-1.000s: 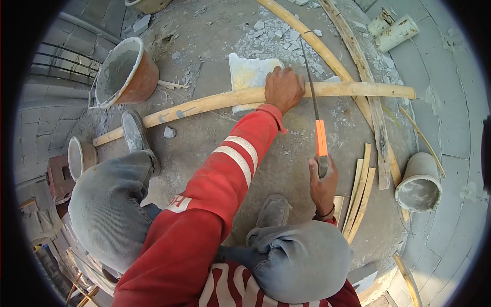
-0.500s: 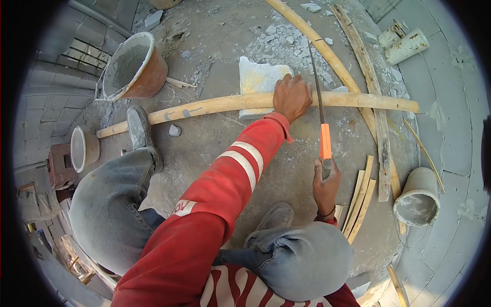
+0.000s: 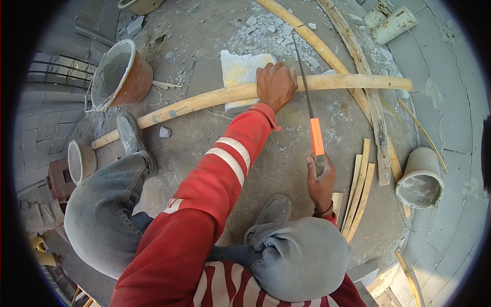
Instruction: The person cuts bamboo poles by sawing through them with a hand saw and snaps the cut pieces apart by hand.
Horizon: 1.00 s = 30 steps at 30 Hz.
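Note:
A long bamboo pole [image 3: 204, 100] lies across the floor, its middle resting on a whitish block [image 3: 240, 71]. My left hand [image 3: 276, 85] is closed over the pole above the block's right side. In my right hand [image 3: 321, 180] is a handsaw [image 3: 317, 137] with an orange and dark handle. Its narrow blade points away from me and crosses the pole just right of my left hand. Whether the teeth have cut into the pole, I cannot tell. My left shoe [image 3: 130, 134] is against the pole near its left end.
Another bamboo pole [image 3: 327, 51] and a rough plank [image 3: 376, 128] pass under the pole's right part. Several split strips [image 3: 359, 192] lie right of my hand. Buckets stand left [image 3: 134, 82] and lower left [image 3: 83, 161]; another bucket [image 3: 422, 176] lies by the right wall. Rubble [image 3: 271, 38] is scattered ahead.
The view has shifted, so the scene sits higher and further left. Relative to the pole, the handsaw has been drawn back toward me. My left hand keeps its place on the pole.

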{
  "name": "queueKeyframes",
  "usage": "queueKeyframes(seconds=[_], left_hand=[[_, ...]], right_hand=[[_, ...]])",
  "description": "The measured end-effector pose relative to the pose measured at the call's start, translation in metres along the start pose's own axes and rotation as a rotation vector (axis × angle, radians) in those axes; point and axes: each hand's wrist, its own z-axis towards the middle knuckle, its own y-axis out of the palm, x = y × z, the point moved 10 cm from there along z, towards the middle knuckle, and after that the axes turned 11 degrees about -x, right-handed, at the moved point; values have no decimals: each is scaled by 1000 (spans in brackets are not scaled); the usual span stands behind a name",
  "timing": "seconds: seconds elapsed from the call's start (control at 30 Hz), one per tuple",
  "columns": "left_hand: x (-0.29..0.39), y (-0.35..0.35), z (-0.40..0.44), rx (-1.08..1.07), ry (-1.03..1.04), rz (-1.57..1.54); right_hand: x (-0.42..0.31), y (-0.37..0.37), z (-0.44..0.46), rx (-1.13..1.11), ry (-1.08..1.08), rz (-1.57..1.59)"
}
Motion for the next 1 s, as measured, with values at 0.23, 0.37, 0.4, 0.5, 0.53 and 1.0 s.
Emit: queueKeyframes(seconds=[0.23, 0.37, 0.4, 0.5, 0.53, 1.0], left_hand=[[7, 4, -3, 61, 30, 105], [7, 13, 6, 35, 44, 165], [5, 12, 6, 11, 22, 167], [4, 16, 8, -15, -8, 149], [-2, 14, 8, -14, -21, 144], [-5, 2, 1, 16, -35, -2]], right_hand=[[-3, -5, 0, -64, 78, -1], [-26, 3, 112, 184, -171, -70], [-28, 4, 105, 160, -123, -61], [-8, 4, 36, 103, -95, -48], [9, 2, -7, 109, -51, -51], [-6, 9, 31, 22, -79, -4]])
